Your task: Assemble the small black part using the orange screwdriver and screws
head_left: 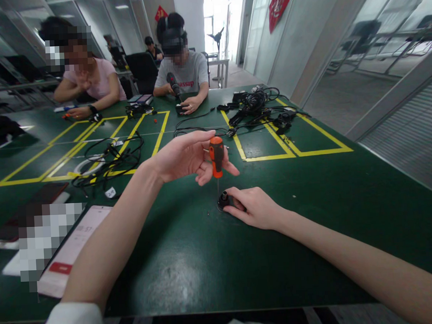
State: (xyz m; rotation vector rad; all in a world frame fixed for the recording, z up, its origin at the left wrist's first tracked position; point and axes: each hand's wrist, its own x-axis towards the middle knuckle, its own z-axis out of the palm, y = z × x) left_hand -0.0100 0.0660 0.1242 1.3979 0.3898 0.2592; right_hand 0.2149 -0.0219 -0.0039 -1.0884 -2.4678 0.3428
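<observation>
An orange and black screwdriver [216, 157] stands upright above the green table [191, 249], its thin shaft pointing down at a small black part [224, 200]. My left hand [196, 158] is at the screwdriver's handle, with the thumb near its top and the other fingers curled loosely beside and behind it. The black part lies on the table and has a short round post. My right hand [252, 206] pinches it from the right between thumb and fingers. The screwdriver's tip is hidden at the part's edge.
A phone [76, 249] lies at the left beside my forearm. Tangled black cables [115, 154] sit left of centre, and a larger cable pile [251, 105] lies at the back right. Yellow tape [269, 157] marks the table. Two people work across it, one holding a power driver [173, 85].
</observation>
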